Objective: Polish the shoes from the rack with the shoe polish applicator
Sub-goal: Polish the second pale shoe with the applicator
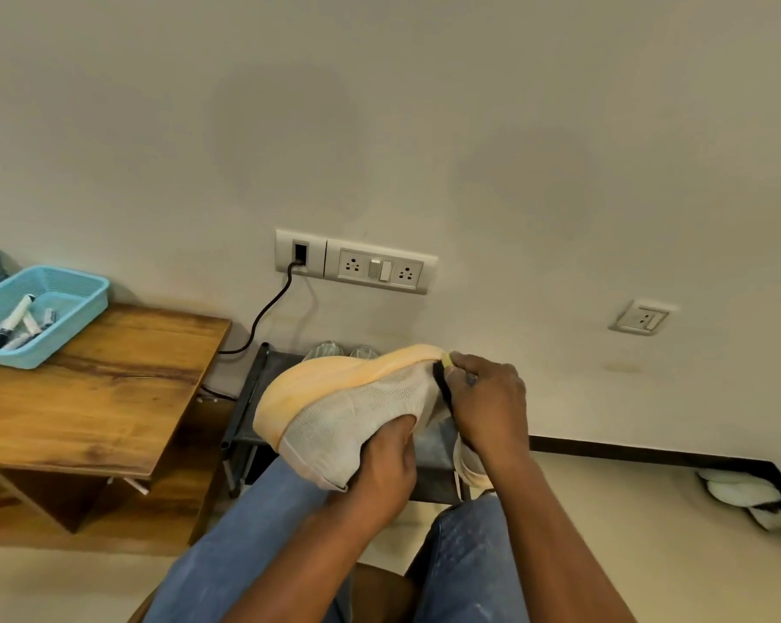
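A light grey knit shoe [357,409] with a pale orange sole is held sole-up over my knees. My left hand [381,469] has its fingers pushed inside the shoe's opening and grips it. My right hand [485,404] pinches the polish applicator [444,379], a dark stick with a yellowish tip, against the toe end of the shoe. Below them stands the dark shoe rack [249,397], with a second light shoe [469,465] partly hidden behind my right wrist.
A wooden table [109,379] at the left carries a blue basket [71,303] with several tubes. A black cable [262,317] runs from the wall socket plate [357,263]. White footwear [748,496] lies on the floor at the right. Clear glasses [339,350] stand behind the rack.
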